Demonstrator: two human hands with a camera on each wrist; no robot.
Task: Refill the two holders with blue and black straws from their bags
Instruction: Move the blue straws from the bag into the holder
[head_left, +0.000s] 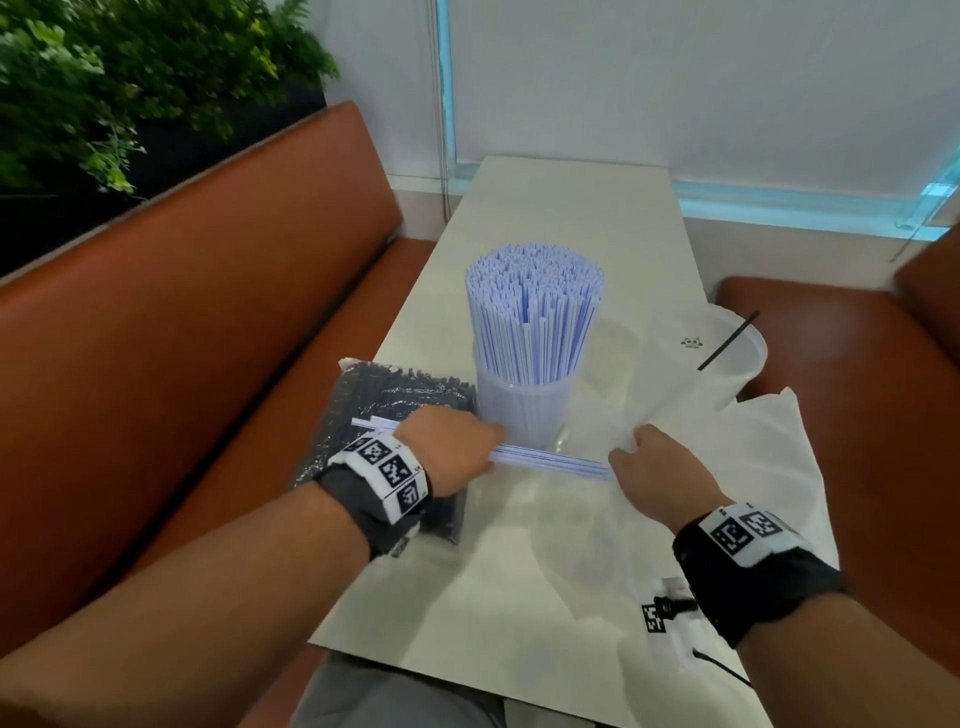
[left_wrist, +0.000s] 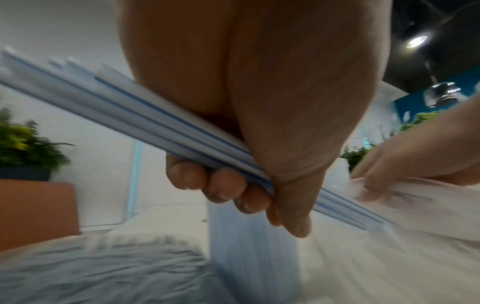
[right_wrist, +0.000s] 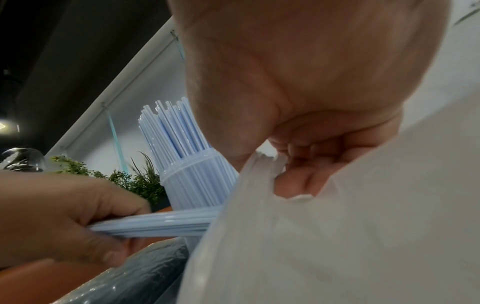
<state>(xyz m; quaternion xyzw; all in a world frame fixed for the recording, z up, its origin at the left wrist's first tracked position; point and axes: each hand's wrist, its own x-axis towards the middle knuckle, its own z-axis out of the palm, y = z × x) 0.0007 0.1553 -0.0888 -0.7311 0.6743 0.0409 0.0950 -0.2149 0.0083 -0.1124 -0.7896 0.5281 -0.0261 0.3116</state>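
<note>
While the clear bag (head_left: 727, 467) is pinched by the right hand (head_left: 657, 467) | blue straws (head_left: 550, 460) gripped in the left hand (head_left: 447, 449) | bundle best drawn out level, then stood in the full holder (head_left: 524, 410).

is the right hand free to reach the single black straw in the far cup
Probably not yet: the right hand grips the clear bag. The path to the black straw in the cup looks unobstructed.
</note>
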